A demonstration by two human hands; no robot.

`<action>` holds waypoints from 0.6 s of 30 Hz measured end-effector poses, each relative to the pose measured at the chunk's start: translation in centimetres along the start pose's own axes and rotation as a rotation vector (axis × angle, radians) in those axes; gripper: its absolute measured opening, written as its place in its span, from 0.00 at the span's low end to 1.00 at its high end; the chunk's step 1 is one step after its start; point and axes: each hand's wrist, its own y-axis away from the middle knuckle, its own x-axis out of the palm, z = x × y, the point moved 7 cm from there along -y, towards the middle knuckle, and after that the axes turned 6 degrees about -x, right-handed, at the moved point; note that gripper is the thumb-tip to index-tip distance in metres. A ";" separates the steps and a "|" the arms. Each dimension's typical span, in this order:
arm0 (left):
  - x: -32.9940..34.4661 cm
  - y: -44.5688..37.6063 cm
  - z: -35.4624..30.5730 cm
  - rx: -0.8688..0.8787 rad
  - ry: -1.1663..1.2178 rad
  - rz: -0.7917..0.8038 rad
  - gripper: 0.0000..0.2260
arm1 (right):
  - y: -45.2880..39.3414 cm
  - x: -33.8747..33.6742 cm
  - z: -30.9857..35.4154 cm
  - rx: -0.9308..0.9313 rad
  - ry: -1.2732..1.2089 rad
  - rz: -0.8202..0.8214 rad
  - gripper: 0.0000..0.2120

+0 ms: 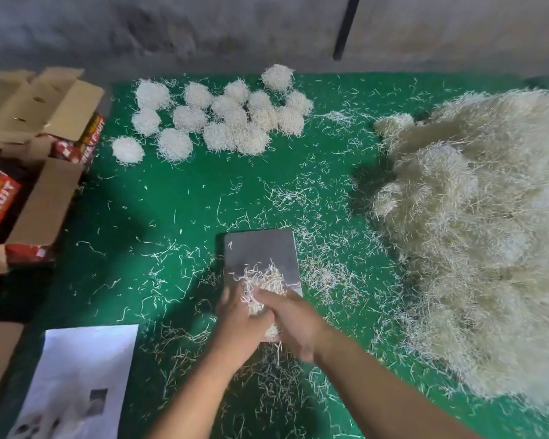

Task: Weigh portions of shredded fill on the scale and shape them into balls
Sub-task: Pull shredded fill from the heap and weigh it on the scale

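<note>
both grips cupped around a fill clump (260, 289), left hand (240, 324), right hand (293, 321), over scale (260, 251)

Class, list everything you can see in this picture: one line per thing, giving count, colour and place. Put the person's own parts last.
Table cover: one, green, under everything.
Finished balls: about sixteen, cream-white, clustered at the far side.
Loose fill pile: one large heap, pale straw, right side.
Scale: one, grey metal plate, centre, partly covered by the hands.
Portion of fill: one clump, cream, gripped between both hands at the scale's near edge.
Stray shreds: many, cream, scattered over the cover.
Cardboard boxes: several, brown with red print, left edge, flaps open.
Printed sheet: one, white, near left.
Left hand: one, gripping the portion.
Right hand: one, gripping the portion.
</note>
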 end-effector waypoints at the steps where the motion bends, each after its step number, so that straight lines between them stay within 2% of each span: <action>1: -0.6 0.0 0.2 0.032 -0.017 0.005 0.40 | 0.0 0.6 0.2 -0.012 0.030 -0.027 0.55; 4: -3.0 0.5 1.3 0.077 0.043 0.042 0.40 | -1.1 1.1 1.1 -0.131 0.142 -0.140 0.48; 6: -5.2 0.7 3.1 0.082 0.026 -0.050 0.37 | -2.3 0.3 2.3 -0.225 0.285 -0.260 0.42; 8: -6.8 0.5 5.9 0.027 -0.062 -0.152 0.30 | -3.7 -1.3 4.3 -0.316 0.577 -0.433 0.35; 10: -6.9 0.3 9.1 -0.039 -0.156 -0.170 0.27 | -5.2 -2.5 6.2 -0.374 0.863 -0.564 0.29; 12: -6.2 -0.1 11.6 -0.060 -0.163 -0.122 0.25 | -7.7 -2.9 7.2 -0.314 1.115 -0.603 0.28; 14: -5.7 -0.4 13.4 -0.081 -0.103 -0.085 0.23 | -10.7 -2.7 7.8 -0.235 1.311 -0.618 0.32; 16: -6.0 -0.5 15.4 -0.126 -0.017 -0.108 0.20 | -13.7 -1.4 7.9 -0.195 1.468 -0.586 0.35; 18: -6.3 -0.6 17.5 -0.176 0.030 -0.154 0.18 | -16.0 1.1 7.3 -0.206 1.534 -0.541 0.34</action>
